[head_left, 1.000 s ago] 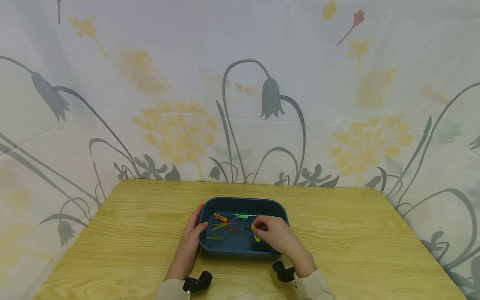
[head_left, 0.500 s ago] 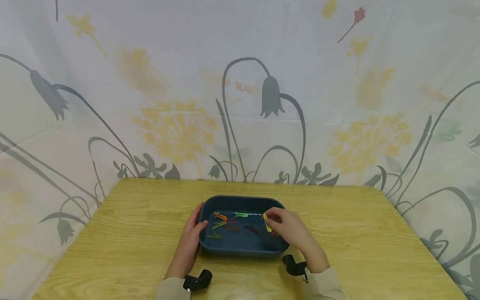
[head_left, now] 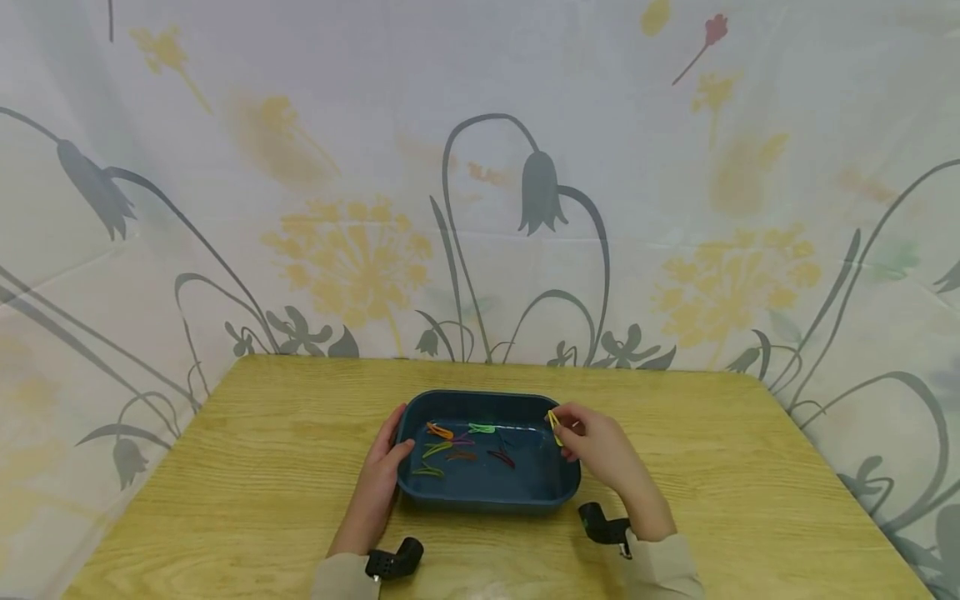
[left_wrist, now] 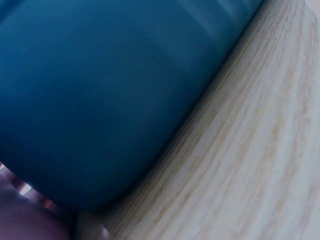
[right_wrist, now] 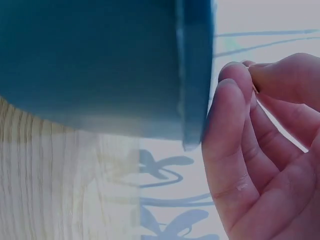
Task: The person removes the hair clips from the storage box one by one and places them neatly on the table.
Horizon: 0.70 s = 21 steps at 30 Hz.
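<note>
Curtain [head_left: 480, 183] with grey bellflowers and yellow dandelions hangs behind everything I see. Below it lies the wooden table [head_left: 750, 467], its pale grain running side to side. Near the middle of the table sits the dark blue tray [head_left: 487, 497], a shallow oblong with rounded corners. My left hand [head_left: 382, 479] rests against the tray's left wall, fingers straight along the outside and thumb hooked over the rim. My right hand [head_left: 600, 454] is at the tray's far right corner, raised just above the rim, thumb and forefinger pinched on a yellow hair clip [head_left: 553, 421]; the other fingers [right_wrist: 235, 150] curl loosely beside the tray's outer wall, close to it in the right wrist view. Inside the tray lie more clips, scattered over the left and middle of the floor: an orange clip [head_left: 439, 432], a green clip [head_left: 482, 428], a dark red clip [head_left: 501, 457], and an olive clip [head_left: 427, 472] nearest my left thumb.
</note>
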Available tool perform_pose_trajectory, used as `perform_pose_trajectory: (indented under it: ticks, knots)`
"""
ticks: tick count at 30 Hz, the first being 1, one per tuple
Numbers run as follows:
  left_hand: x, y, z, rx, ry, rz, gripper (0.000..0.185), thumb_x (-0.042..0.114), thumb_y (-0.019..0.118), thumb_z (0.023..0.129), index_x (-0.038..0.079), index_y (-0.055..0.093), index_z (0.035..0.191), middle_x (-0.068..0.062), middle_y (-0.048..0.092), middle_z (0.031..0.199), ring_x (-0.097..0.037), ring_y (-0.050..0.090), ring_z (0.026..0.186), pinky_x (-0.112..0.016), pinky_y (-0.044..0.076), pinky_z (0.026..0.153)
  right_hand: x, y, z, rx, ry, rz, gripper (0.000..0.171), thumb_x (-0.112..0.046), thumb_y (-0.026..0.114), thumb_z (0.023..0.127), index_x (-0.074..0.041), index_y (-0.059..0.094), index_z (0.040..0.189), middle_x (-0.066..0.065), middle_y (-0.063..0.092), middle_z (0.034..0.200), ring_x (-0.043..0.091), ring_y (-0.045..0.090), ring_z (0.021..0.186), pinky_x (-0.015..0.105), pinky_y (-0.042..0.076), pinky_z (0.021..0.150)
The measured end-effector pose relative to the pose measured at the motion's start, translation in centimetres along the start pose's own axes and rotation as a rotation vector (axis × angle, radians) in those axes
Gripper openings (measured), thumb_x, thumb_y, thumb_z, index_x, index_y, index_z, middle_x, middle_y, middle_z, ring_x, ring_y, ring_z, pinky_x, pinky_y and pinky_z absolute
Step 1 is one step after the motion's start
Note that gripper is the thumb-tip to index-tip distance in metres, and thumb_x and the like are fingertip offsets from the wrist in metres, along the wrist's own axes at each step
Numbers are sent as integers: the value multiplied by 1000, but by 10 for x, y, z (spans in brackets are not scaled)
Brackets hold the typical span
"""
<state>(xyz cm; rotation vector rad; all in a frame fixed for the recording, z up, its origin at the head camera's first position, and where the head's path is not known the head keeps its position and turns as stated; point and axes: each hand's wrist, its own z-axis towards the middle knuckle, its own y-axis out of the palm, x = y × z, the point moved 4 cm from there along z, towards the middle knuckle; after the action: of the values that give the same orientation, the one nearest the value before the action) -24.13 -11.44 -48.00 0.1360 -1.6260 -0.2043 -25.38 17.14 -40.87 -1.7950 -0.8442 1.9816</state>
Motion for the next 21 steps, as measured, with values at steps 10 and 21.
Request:
perform_pose_trajectory:
  ticks: [10, 21]
  knots:
    - [0, 2, 2, 15, 13, 4, 54, 11, 41, 96, 17, 22, 147, -1, 16, 153, -19, 13, 140, -42, 16, 112, 19, -19, 1, 69, 26, 58, 30, -14, 52, 93, -1, 54, 120, 14, 60, 97, 19, 60, 68, 37, 53, 66]
    - [-1, -1, 3, 33, 33, 46, 55, 9, 42, 95, 18, 25, 146, -2, 16, 153, -20, 11, 141, -43, 14, 113, 43, -32, -2, 97, 76, 31, 29, -14, 51, 93, 1, 57, 117, 20, 60, 104, 24, 62, 74, 29, 53, 67]
